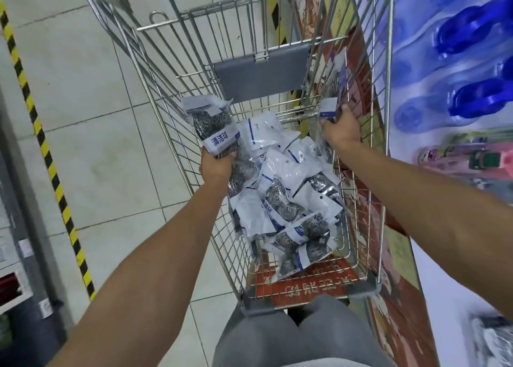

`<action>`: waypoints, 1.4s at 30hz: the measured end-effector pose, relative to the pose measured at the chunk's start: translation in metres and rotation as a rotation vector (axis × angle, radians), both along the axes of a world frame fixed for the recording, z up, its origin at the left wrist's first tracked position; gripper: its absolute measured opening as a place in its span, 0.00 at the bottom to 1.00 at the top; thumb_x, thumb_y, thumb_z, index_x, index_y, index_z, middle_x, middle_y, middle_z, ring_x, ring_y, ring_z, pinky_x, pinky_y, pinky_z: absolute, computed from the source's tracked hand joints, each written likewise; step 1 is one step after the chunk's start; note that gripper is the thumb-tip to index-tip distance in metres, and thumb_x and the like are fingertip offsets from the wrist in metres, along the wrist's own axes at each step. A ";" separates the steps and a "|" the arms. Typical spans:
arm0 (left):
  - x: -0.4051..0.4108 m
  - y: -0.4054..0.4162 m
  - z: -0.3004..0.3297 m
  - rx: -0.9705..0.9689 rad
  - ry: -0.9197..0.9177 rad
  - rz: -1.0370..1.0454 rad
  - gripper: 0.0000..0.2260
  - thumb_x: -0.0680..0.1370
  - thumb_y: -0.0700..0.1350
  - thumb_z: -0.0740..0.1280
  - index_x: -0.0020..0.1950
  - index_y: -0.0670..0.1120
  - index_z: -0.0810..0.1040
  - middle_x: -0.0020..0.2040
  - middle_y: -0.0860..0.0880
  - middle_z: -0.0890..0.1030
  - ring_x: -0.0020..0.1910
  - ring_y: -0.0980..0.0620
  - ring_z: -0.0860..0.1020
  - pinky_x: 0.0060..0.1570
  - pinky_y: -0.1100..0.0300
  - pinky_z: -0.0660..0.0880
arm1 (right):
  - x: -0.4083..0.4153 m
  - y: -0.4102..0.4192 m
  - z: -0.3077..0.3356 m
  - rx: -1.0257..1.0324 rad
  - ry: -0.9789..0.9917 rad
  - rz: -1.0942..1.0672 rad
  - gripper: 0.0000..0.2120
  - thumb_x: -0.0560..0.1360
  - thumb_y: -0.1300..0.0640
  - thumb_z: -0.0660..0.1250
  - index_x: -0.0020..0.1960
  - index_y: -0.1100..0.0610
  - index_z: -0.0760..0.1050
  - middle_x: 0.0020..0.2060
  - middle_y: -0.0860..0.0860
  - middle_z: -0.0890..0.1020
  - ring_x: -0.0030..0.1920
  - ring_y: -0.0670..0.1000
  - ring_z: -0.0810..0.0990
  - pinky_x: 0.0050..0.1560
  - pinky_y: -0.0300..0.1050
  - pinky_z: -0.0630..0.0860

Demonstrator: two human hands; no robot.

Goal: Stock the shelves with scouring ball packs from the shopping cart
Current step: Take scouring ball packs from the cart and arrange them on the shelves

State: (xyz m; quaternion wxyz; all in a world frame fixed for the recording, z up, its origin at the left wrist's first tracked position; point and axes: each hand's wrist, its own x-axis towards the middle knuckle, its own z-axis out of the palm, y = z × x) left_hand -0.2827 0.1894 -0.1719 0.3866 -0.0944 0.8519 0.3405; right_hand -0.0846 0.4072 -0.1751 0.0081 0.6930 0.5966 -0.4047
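Note:
A wire shopping cart (172, 122) stands in front of me, holding a heap of scouring ball packs (288, 200) in clear and white bags. My left hand (215, 166) grips a bunch of packs (213, 128) by their lower end, raised at the cart's left side. At the cart's right wall, my right hand (341, 129) holds further packs (333, 100), which stick up past the grey child-seat flap (261, 72).
Shelves on the right carry blue hangers or clips (469, 33) and pink packaged goods (472, 155). A yellow-black striped strip (41, 144) runs across the tiled floor on the left, beside a dark shelf base (25, 255). My grey-clad knees (291, 336) touch the cart's near end.

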 end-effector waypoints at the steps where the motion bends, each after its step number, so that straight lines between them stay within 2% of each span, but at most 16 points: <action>1: 0.003 -0.001 0.006 0.022 0.028 -0.017 0.21 0.77 0.38 0.75 0.67 0.50 0.74 0.57 0.48 0.83 0.52 0.49 0.82 0.52 0.55 0.82 | 0.002 0.000 0.005 0.014 0.045 -0.021 0.19 0.80 0.56 0.71 0.69 0.55 0.72 0.58 0.50 0.83 0.58 0.54 0.82 0.60 0.47 0.79; 3: 0.009 -0.006 0.018 0.086 0.070 -0.057 0.23 0.77 0.38 0.75 0.69 0.50 0.75 0.59 0.48 0.83 0.55 0.49 0.82 0.55 0.54 0.81 | 0.008 -0.004 0.019 0.029 0.152 -0.082 0.18 0.80 0.57 0.71 0.69 0.54 0.73 0.55 0.47 0.82 0.52 0.48 0.82 0.49 0.38 0.77; 4: 0.012 -0.009 0.026 0.114 0.085 -0.082 0.22 0.77 0.38 0.75 0.69 0.50 0.75 0.59 0.49 0.84 0.54 0.49 0.82 0.54 0.54 0.81 | 0.012 -0.008 0.026 0.021 0.212 -0.117 0.19 0.80 0.58 0.71 0.70 0.53 0.73 0.55 0.46 0.81 0.51 0.46 0.80 0.50 0.37 0.76; 6: 0.016 -0.015 0.045 0.152 0.092 -0.114 0.21 0.77 0.39 0.76 0.68 0.49 0.77 0.58 0.49 0.85 0.51 0.50 0.83 0.46 0.57 0.82 | 0.023 -0.017 0.042 -0.016 0.307 -0.184 0.22 0.80 0.59 0.71 0.72 0.53 0.72 0.59 0.47 0.82 0.58 0.48 0.80 0.61 0.47 0.77; 8: 0.021 -0.024 0.066 0.186 0.077 -0.123 0.20 0.76 0.41 0.77 0.67 0.50 0.77 0.58 0.50 0.85 0.53 0.49 0.84 0.48 0.55 0.83 | 0.034 -0.028 0.062 -0.039 0.381 -0.222 0.24 0.80 0.60 0.71 0.73 0.52 0.72 0.64 0.49 0.82 0.63 0.52 0.80 0.67 0.55 0.76; 11: 0.029 -0.039 0.097 0.259 0.039 -0.131 0.21 0.76 0.39 0.77 0.67 0.50 0.77 0.57 0.52 0.85 0.52 0.50 0.85 0.46 0.55 0.84 | 0.055 -0.050 0.092 -0.051 0.473 -0.182 0.25 0.78 0.64 0.72 0.72 0.52 0.73 0.62 0.50 0.83 0.61 0.50 0.81 0.68 0.52 0.75; 15: 0.036 -0.061 0.134 0.321 -0.028 -0.102 0.18 0.75 0.37 0.77 0.61 0.49 0.77 0.58 0.46 0.84 0.42 0.52 0.88 0.40 0.57 0.84 | 0.085 -0.084 0.136 -0.143 0.571 -0.264 0.15 0.76 0.61 0.76 0.59 0.49 0.78 0.54 0.48 0.86 0.58 0.53 0.83 0.59 0.53 0.80; 20: 0.041 -0.087 0.176 0.415 -0.084 -0.213 0.23 0.70 0.42 0.82 0.62 0.49 0.80 0.55 0.48 0.87 0.54 0.45 0.86 0.57 0.41 0.82 | 0.137 -0.130 0.194 -0.240 0.878 -0.489 0.17 0.73 0.70 0.73 0.61 0.60 0.79 0.46 0.52 0.88 0.50 0.53 0.86 0.36 0.44 0.83; 23: 0.049 -0.102 0.196 0.484 -0.191 -0.270 0.31 0.64 0.46 0.84 0.65 0.46 0.79 0.58 0.44 0.86 0.55 0.42 0.86 0.55 0.39 0.83 | 0.172 -0.169 0.230 -0.291 0.990 -0.541 0.20 0.70 0.67 0.74 0.62 0.61 0.78 0.43 0.52 0.86 0.43 0.53 0.85 0.39 0.51 0.85; 25: 0.054 -0.111 0.205 0.504 -0.252 -0.323 0.35 0.62 0.48 0.85 0.66 0.45 0.78 0.60 0.42 0.85 0.55 0.41 0.86 0.49 0.42 0.85 | 0.196 -0.198 0.248 -0.321 1.006 -0.567 0.26 0.68 0.64 0.76 0.64 0.63 0.73 0.39 0.52 0.85 0.36 0.55 0.82 0.36 0.49 0.83; 29: 0.076 -0.125 0.223 0.588 -0.391 -0.451 0.22 0.67 0.40 0.82 0.59 0.49 0.84 0.56 0.42 0.87 0.55 0.39 0.86 0.44 0.46 0.85 | 0.237 -0.262 0.267 -0.265 1.104 -0.736 0.15 0.67 0.62 0.76 0.53 0.60 0.83 0.38 0.54 0.86 0.32 0.56 0.83 0.31 0.48 0.82; 32: 0.103 -0.132 0.233 0.601 -0.476 -0.566 0.30 0.65 0.40 0.83 0.66 0.48 0.80 0.61 0.41 0.85 0.59 0.39 0.84 0.54 0.38 0.82 | 0.266 -0.309 0.269 -0.223 1.065 -0.861 0.09 0.68 0.60 0.76 0.49 0.58 0.86 0.37 0.53 0.85 0.32 0.55 0.83 0.32 0.46 0.82; 35: 0.132 -0.133 0.242 0.583 -0.529 -0.693 0.47 0.53 0.51 0.89 0.70 0.50 0.76 0.69 0.43 0.80 0.72 0.38 0.73 0.73 0.29 0.64 | 0.296 -0.350 0.272 -0.183 1.078 -0.948 0.15 0.59 0.56 0.83 0.44 0.57 0.88 0.37 0.53 0.87 0.32 0.55 0.84 0.31 0.47 0.83; 38: 0.163 -0.130 0.246 0.543 -0.518 -0.915 0.52 0.48 0.60 0.87 0.70 0.53 0.76 0.70 0.46 0.79 0.74 0.41 0.70 0.76 0.34 0.59 | 0.326 -0.388 0.275 -0.106 1.037 -1.037 0.33 0.51 0.52 0.88 0.54 0.57 0.85 0.41 0.54 0.88 0.34 0.55 0.86 0.31 0.47 0.83; 40: 0.184 -0.127 0.248 0.499 -0.543 -1.015 0.52 0.51 0.60 0.86 0.74 0.52 0.73 0.73 0.46 0.76 0.75 0.41 0.69 0.76 0.34 0.59 | 0.350 -0.414 0.279 -0.074 1.042 -1.079 0.36 0.51 0.49 0.90 0.56 0.55 0.86 0.45 0.54 0.89 0.37 0.53 0.88 0.33 0.47 0.83; 42: 0.207 -0.125 0.247 0.479 -0.594 -1.091 0.52 0.52 0.61 0.87 0.74 0.51 0.73 0.73 0.45 0.77 0.73 0.40 0.72 0.75 0.34 0.63 | 0.375 -0.438 0.287 -0.055 1.018 -1.094 0.31 0.48 0.46 0.90 0.50 0.50 0.88 0.42 0.50 0.89 0.35 0.49 0.87 0.33 0.46 0.83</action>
